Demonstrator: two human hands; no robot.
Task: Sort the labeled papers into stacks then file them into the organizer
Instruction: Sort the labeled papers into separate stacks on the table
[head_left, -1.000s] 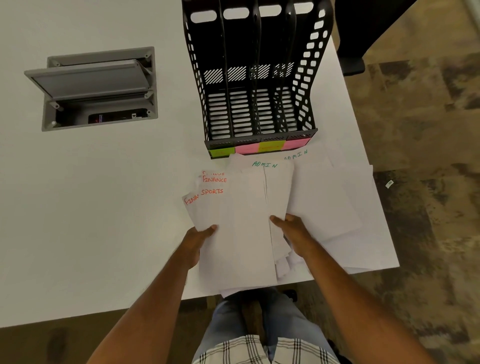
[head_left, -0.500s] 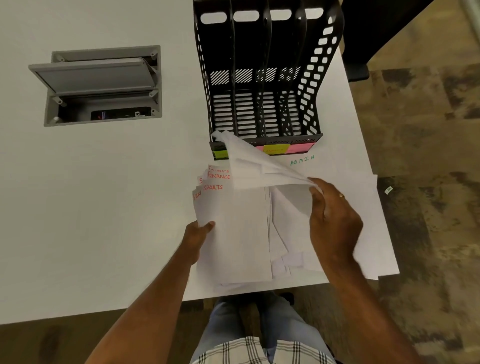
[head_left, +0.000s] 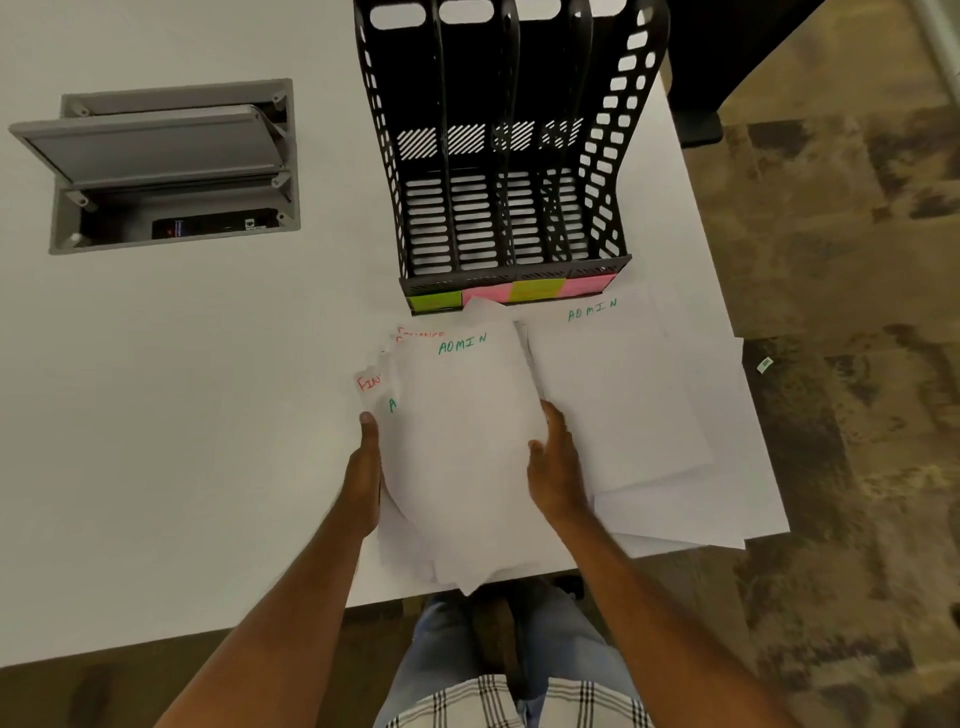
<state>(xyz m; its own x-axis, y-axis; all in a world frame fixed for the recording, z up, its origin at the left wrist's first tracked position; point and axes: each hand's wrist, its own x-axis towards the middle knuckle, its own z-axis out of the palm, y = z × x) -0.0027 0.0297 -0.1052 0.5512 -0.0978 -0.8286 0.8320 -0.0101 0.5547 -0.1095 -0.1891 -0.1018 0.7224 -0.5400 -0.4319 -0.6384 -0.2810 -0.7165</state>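
Note:
A loose bundle of white papers (head_left: 462, 441) lies at the table's near edge, its top sheet marked ADMIN in green; red FINANCE labels peek out on its left. My left hand (head_left: 363, 467) grips the bundle's left side. My right hand (head_left: 556, 462) holds its right edge. To the right lies a flat stack (head_left: 618, 395) with another ADMIN sheet on top. The black mesh organizer (head_left: 618, 156) stands just behind, its four slots bare, with green, pink and yellow sticky tags on its front lip.
A grey floor-box style cable hatch (head_left: 171, 166) is set into the white table (head_left: 182, 415) at the back left, lid open. The table's right edge runs close to the flat stack, whose sheets overhang it. A dark chair base (head_left: 696, 104) stands beyond the organizer.
My right hand lifted an ADMIN sheet off the bundle, laid it on the right stack, and came back to the bundle's right edge. Another ADMIN sheet now tops the bundle.

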